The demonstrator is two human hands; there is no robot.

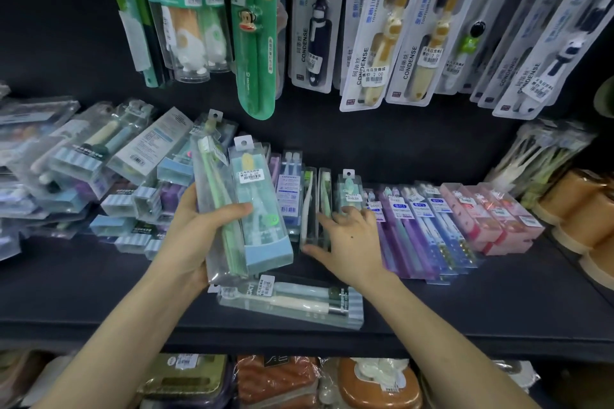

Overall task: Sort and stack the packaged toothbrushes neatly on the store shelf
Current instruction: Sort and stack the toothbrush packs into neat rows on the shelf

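L hand (192,239) wraps 2 packs (255,209), thumb across fronts, held just above shelf (465,309). R hand (352,242) has fingers spread, flat against upright row (432,219), not gripping. Packs prob light, stiff clear plastic, slick, so they may slide apart. Squeeze side edges near base. Loose pack (292,302) lies flat at front, messy pile (83,169) on left.

The left hand (196,236) holds two packs, a green-brush pouch (216,183) and a blue-based box (259,196), just above one flat pack (292,304). Higher over that flat pack hang two giraffe-handled brushes (382,53) and one green monkey pouch (255,53).
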